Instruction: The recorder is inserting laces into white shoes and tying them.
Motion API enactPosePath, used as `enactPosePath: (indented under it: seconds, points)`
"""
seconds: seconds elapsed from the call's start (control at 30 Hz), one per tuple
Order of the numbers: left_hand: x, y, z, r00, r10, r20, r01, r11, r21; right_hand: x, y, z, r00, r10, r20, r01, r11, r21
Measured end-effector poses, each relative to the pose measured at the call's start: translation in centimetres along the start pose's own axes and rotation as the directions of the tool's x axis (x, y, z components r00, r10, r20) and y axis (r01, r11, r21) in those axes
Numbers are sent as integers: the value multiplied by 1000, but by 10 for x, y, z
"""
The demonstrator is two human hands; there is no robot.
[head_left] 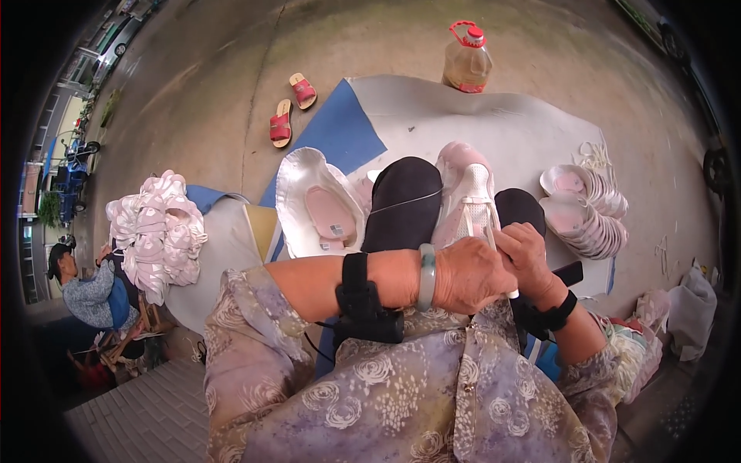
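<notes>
A pink and white sneaker (465,174) stands toe away from me between my dark-covered knees. My left hand (471,276), a pale bangle on its wrist, is closed at the near end of the shoe. A small white end (513,294) pokes out below its fingers; what it belongs to is hidden. Pressed close beside it, my right hand (525,258) is pinched at the shoe's opening, where a white shoelace (491,231) runs into the fingers. Left of my knee lies a white shoe upper (318,204) with a pink insole.
Bundled pink and white shoe parts (158,235) lie at left, near a seated person (93,289). Stacked shoe pieces (583,212) and loose laces (596,157) lie at right on a pale sheet (478,116). Beyond are red sandals (282,123) and a red-capped jug (468,62).
</notes>
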State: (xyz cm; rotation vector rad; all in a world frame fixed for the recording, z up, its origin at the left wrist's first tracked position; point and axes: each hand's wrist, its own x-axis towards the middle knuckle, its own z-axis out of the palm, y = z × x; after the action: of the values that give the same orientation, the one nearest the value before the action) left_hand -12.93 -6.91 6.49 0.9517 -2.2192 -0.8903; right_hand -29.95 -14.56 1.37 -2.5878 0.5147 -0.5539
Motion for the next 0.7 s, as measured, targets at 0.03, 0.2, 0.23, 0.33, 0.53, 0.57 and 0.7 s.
enactPosePath:
  seconds: [0.03, 0.2, 0.23, 0.33, 0.53, 0.57, 0.7]
  points:
    - [3, 2, -3, 999, 10, -33, -10, 1000, -23, 3, -1, 1, 1000, 2, 0, -2, 1000, 1]
    - [17, 12, 7, 988, 72, -134, -84, 993, -86, -1, 4, 22, 998, 14, -65, -16, 999, -34]
    - [17, 12, 8, 989, 73, -127, -84, 993, -85, -4, 4, 29, 986, 95, -140, -96, 995, -1]
    - [17, 13, 6, 995, 61, -79, -65, 997, -45, 2, 10, 24, 995, 99, -19, -93, 974, 207]
    - [5, 19, -45, 978, 56, -201, -40, 996, 84, -22, 27, -25, 953, 302, -11, -286, 914, 287]
    - [2, 19, -56, 983, 28, -181, -18, 998, 57, -40, 37, -35, 929, 371, -10, -358, 904, 234]
    - [-34, 14, -93, 978, -177, -112, 194, 967, 167, -100, 70, -69, 862, 506, -15, -504, 861, 70]
